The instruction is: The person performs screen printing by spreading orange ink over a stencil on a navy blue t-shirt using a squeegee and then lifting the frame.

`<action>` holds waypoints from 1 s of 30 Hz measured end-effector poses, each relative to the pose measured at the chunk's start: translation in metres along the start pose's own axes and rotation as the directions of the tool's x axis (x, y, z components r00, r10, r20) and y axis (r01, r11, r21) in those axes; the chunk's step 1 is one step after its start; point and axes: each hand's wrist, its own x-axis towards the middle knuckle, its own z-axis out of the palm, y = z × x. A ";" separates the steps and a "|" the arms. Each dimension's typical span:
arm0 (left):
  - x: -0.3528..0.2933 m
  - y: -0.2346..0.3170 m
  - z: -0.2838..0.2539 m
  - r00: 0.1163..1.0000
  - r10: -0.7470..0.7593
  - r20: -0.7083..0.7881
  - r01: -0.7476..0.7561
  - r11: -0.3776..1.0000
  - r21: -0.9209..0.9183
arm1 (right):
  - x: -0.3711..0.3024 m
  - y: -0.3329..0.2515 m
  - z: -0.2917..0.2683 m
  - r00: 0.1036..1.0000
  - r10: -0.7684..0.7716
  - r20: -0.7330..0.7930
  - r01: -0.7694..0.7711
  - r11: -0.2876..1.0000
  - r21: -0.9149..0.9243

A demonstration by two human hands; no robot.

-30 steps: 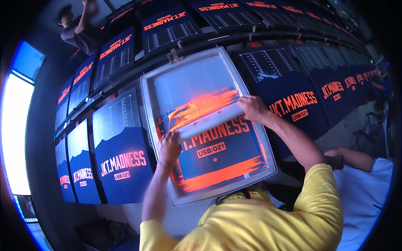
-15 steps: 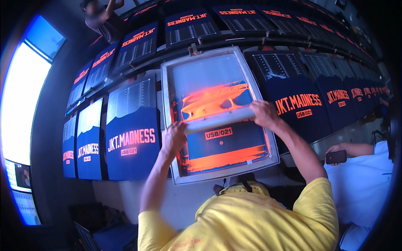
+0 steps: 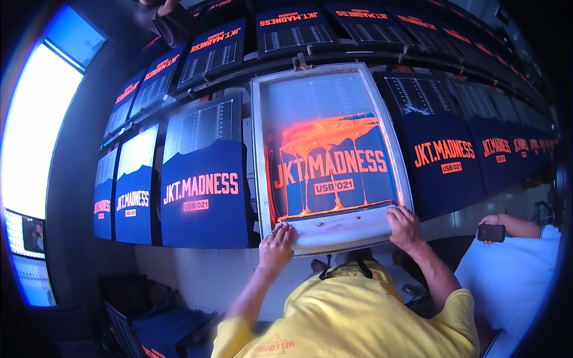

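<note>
A squeegee [image 3: 342,228] with a wide pale handle lies across the near end of a silk-screen frame [image 3: 259,131]. My left hand [image 3: 276,247] grips its left end, fingers curled over the top. At its right end my right hand [image 3: 406,229] is closed the same way. Bright orange ink [image 3: 328,133] is smeared across the mesh toward the far half, with thin strands trailing toward me. Through the mesh show orange lettering and a small orange box on dark blue fabric. The squeegee's blade edge meets an orange line of ink.
Dark blue printed shirts on boards flank the frame, one on the left [image 3: 203,222] and others on the right [image 3: 444,182]. Another row [image 3: 293,37] lies beyond a rail. A person at right holds a black phone [image 3: 491,232]; another person [image 3: 173,25] stands far left.
Both hands have pulled the squeegee from mid-screen to the frame's near end. Lettering formerly behind the squeegee and ink now shows. The view has shifted slightly, and the far person is less visible.
</note>
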 end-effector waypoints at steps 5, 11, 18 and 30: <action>0.050 -0.031 0.012 0.999 0.051 0.009 -0.052 0.997 0.051 | 0.038 0.023 0.011 0.999 0.011 0.040 -0.011 1.000 -0.007; 0.122 -0.076 0.032 0.998 0.065 -0.012 -0.064 0.997 0.052 | 0.115 0.063 0.027 0.999 0.004 0.035 -0.003 0.999 -0.035; 0.203 -0.095 0.021 0.994 -0.024 0.106 0.028 0.999 -0.043 | 0.187 0.102 0.031 0.995 0.018 0.100 -0.016 1.000 -0.027; 0.249 -0.091 -0.042 0.960 -0.141 0.243 0.147 0.989 -0.006 | 0.235 0.100 -0.031 0.986 0.031 0.166 -0.021 0.998 -0.061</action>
